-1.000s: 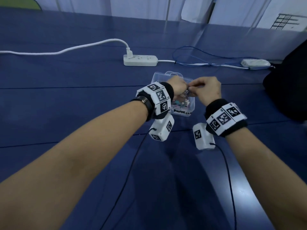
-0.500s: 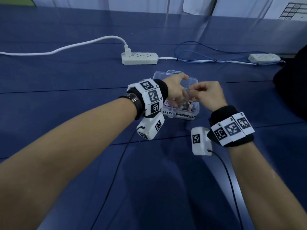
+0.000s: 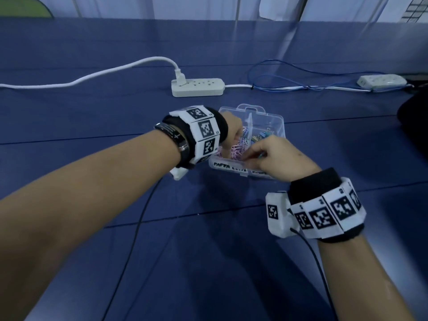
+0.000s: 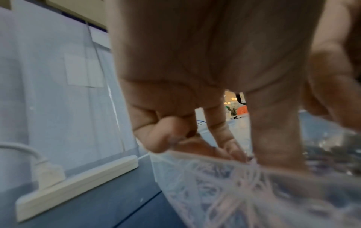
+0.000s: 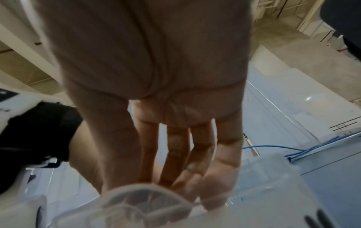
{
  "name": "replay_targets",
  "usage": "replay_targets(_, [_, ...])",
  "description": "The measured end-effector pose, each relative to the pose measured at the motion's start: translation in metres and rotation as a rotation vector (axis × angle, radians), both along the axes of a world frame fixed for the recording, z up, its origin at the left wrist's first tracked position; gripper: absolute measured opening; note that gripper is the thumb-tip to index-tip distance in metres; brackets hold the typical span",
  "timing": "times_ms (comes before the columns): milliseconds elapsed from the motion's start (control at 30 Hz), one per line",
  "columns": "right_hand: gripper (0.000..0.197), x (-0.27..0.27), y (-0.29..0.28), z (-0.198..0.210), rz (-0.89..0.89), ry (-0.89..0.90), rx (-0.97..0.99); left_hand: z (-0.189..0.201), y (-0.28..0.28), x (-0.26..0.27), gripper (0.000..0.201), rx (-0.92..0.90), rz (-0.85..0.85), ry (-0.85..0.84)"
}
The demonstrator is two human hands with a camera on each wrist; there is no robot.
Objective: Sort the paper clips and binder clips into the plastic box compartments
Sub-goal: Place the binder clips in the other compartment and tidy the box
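Observation:
A clear plastic box (image 3: 273,117) with a middle divider stands on the blue table. Pink and white paper clips (image 3: 236,149) fill its left compartment, and coloured binder clips (image 3: 261,136) lie in the right one. My left hand (image 3: 235,133) reaches down into the left compartment. In the blurred left wrist view its fingers (image 4: 273,146) dip fairly straight into the paper clips (image 4: 224,192), with the thumb apart. My right hand (image 3: 253,156) hovers at the box's front rim and pinches a small bluish clip. In the right wrist view its fingertips (image 5: 210,189) meet behind the box wall (image 5: 273,177).
A white power strip (image 3: 198,87) with a white cord (image 3: 92,75) lies behind the box. Blue cables (image 3: 289,77) run to a second white strip (image 3: 381,81) at the back right. A dark object (image 3: 414,117) sits at the right edge. Black wrist cables (image 3: 139,216) trail over the near table.
The hands were together above the box. The left hand has since dropped into the paper clip compartment, and the right hand has lowered to the front rim.

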State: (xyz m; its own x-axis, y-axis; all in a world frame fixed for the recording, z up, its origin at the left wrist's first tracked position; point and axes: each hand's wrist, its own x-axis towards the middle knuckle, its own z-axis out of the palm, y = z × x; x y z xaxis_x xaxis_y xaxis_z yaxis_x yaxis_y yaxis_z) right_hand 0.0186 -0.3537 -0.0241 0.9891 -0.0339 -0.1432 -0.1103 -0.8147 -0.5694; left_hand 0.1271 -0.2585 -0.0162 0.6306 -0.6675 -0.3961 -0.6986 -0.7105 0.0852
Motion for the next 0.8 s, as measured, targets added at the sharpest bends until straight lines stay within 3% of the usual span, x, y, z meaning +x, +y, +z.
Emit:
replay_targets(167, [0.018,-0.001,-0.002,0.001,-0.012,0.022,0.023,0.004,0.006,0.011,0.014,-0.191,0.097,0.013])
replay_targets(367, [0.017,-0.002,-0.001,0.001,-0.033,0.022,0.053,0.009,0.009,0.017,0.022,-0.355,0.162,0.067])
replay_targets(533, [0.017,-0.001,-0.001,0.001,-0.020,0.021,0.055,0.007,0.008,0.009,0.011,-0.145,0.037,-0.031])
replay_targets(633, [0.018,-0.001,-0.001,0.002,-0.009,0.023,0.048,0.002,0.008,0.005,0.037,0.015,0.003,-0.046])
replay_targets(700, [0.018,-0.001,-0.001,0.002,-0.012,0.024,0.053,-0.002,0.007,0.007,0.043,0.007,-0.013,-0.067])
replay_targets(800, [0.017,-0.002,-0.001,0.002,-0.009,0.028,0.062,-0.001,0.005,0.009,0.028,-0.070,0.006,-0.063])
